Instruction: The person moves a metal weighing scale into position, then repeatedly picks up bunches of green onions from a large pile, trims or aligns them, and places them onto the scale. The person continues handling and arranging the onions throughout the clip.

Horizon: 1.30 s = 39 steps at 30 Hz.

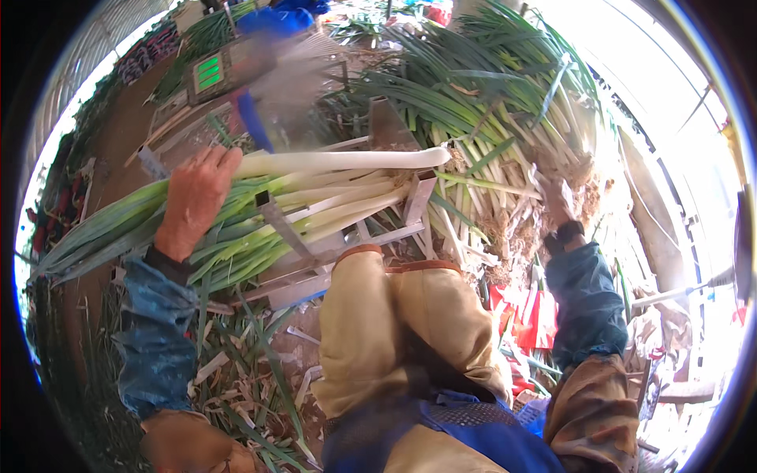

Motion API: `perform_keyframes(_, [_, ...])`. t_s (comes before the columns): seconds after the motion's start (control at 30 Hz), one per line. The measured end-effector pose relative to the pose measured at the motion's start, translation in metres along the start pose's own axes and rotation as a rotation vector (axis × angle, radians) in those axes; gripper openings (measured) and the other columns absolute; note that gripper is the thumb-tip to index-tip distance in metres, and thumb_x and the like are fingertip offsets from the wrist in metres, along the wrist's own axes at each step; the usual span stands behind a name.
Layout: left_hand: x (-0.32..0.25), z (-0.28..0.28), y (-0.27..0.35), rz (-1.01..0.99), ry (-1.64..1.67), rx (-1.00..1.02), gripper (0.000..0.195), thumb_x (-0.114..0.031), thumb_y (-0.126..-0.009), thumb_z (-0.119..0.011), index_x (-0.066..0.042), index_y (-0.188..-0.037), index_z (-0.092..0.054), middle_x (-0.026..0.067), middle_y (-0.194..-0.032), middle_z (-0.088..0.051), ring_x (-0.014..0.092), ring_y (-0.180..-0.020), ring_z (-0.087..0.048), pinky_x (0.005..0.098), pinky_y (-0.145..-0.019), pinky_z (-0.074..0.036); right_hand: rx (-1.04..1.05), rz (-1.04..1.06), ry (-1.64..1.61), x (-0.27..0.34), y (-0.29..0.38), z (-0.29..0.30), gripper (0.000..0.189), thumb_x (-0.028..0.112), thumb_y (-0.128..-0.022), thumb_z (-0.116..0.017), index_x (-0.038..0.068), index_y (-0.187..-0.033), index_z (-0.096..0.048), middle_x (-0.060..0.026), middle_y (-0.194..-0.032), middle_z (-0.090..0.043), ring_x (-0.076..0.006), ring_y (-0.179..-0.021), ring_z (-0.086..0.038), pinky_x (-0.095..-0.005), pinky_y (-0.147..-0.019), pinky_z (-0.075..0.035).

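Note:
My left hand is closed around a thick leek-like green onion. Its white stem points right, the roots at its tip, and its leaves trail to the lower left. Just beneath lie several more green onions, cradled in a metal frame with upright square-tube posts. Off to the right, my right hand is among the root ends of a large heap of green onions. Glare and overlapping stalks hide its fingers, so I cannot tell whether it grips one.
A scale with a lit green display stands at the upper left, near a blurred blue shape. Leaf trimmings litter the ground beside my legs. Red plastic lies below my right forearm.

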<state>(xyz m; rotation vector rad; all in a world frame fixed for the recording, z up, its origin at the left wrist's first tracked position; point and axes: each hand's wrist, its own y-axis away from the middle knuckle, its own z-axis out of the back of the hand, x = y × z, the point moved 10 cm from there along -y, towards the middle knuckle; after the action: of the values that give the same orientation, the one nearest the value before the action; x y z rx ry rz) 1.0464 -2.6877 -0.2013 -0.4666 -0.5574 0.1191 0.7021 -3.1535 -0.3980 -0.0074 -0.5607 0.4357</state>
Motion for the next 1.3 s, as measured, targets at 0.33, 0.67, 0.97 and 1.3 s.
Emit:
perform_keyframes(0.33, [0.029,-0.061,0.018,0.067,0.082,0.068,0.019,-0.004,-0.076,-0.055,-0.008,-0.094,-0.053,0.007,-0.083,-0.055,0.023,-0.085,-0.06,0.036,-0.065,-0.051,-0.075,1.165,0.009,0.346,0.112,-0.034,0.061,0.029,-0.076,-0.069,0.006,-0.128,-0.048,-0.0138,-0.132,-0.044,-0.03,-0.124,-0.038,-0.045,-0.103,-0.027])
perform_keyframes(0.67, [0.155,-0.215,0.05,0.529,0.046,0.425,0.041,-0.01,-0.07,-0.07,-0.016,-0.109,-0.059,0.0085,-0.087,-0.061,0.033,-0.082,-0.059,0.0446,-0.068,-0.049,0.184,1.076,-0.173,0.431,0.034,-0.211,0.02,0.02,-0.084,-0.06,0.01,-0.101,-0.056,-0.0147,-0.088,-0.062,-0.0385,-0.085,-0.059,-0.0475,-0.071,-0.044])
perform_keyframes(0.97, [0.096,-0.38,0.068,0.431,0.215,0.635,0.034,-0.027,-0.076,-0.069,-0.009,-0.103,-0.058,0.0125,-0.1,-0.061,0.032,-0.095,-0.057,0.0479,-0.076,-0.045,0.33,0.843,0.191,0.379,-0.031,-0.356,0.024,0.022,-0.082,-0.062,0.015,-0.104,-0.059,-0.01,-0.093,-0.062,-0.0325,-0.093,-0.06,-0.0458,-0.082,-0.041])
perform_keyframes(1.3, [0.085,-0.44,0.09,0.462,0.648,0.896,0.048,-0.044,-0.086,-0.056,-0.001,-0.106,-0.059,0.0229,-0.102,-0.063,0.039,-0.096,-0.06,0.0466,-0.081,-0.046,0.628,0.689,0.161,0.344,-0.05,-0.414,0.031,0.032,-0.079,-0.061,0.011,-0.102,-0.064,-0.0121,-0.108,-0.063,-0.0334,-0.107,-0.057,-0.0527,-0.089,-0.041])
